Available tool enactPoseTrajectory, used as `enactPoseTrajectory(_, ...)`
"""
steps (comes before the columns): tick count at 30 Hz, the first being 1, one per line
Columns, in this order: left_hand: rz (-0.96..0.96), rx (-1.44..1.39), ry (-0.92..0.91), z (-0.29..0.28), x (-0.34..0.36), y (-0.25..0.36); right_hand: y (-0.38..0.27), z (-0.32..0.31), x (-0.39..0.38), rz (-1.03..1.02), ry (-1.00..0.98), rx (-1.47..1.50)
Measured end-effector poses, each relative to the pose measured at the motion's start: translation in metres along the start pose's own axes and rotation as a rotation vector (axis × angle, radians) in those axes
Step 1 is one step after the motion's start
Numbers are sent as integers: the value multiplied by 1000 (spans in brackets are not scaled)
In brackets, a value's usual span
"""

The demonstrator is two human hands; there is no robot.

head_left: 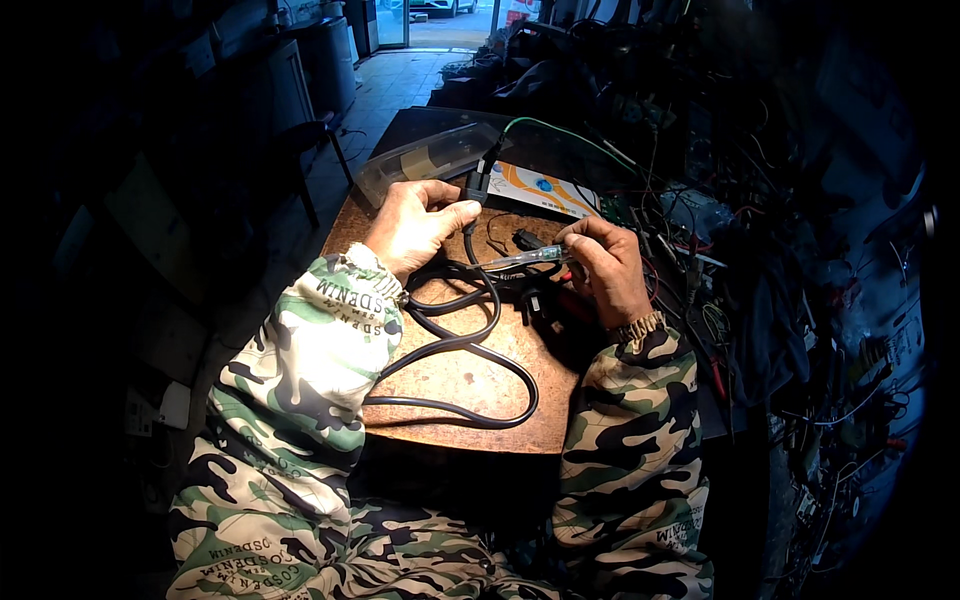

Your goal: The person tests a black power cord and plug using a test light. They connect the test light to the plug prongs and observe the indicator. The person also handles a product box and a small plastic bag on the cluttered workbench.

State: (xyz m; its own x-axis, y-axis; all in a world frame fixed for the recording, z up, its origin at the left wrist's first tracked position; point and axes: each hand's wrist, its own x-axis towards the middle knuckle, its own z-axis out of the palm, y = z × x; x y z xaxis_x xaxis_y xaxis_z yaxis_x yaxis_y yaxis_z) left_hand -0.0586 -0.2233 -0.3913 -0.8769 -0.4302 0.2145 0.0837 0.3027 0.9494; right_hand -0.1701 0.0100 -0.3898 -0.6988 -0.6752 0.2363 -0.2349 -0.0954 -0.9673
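Observation:
My left hand [420, 222] pinches a black cable connector [477, 185] between thumb and fingers, over the far part of the wooden tabletop. From it a thick black power cord [480, 352] runs down and lies in loose loops on the table. In my right hand [607, 262] is a screwdriver with a clear handle [540, 255], its thin shaft pointing left across the cord. Below that shaft lies a black plug [535, 303], partly in shadow. A green wire [560, 128] arcs from near the connector toward the right.
Behind my hands lies a white and orange box [545, 190], with a clear plastic tray [425, 160] to its left. Tangled wires and parts [700, 260] crowd the right side. A dark chair [310, 150] stands left of the table; a doorway [440, 25] is far ahead.

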Motion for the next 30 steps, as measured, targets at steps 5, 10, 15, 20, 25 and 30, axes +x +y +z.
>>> enactPoseTrajectory(5,25,-7,20,0,-2,2,0,1,0,4,3,7)
enactPoseTrajectory(10,46,-8,12,4,3,-5,0,-3,-2,25,16,23)
enactPoseTrajectory(15,54,17,28,-2,0,-4,1,2,1,18,0,30)
enactPoseTrajectory(20,20,31,23,2,-2,2,0,2,0,16,5,19)
enactPoseTrajectory(25,34,22,16,1,-3,3,-1,1,0,14,-3,13)
enactPoseTrajectory(30,6,22,9,-1,-6,9,-1,1,1,7,-4,52)
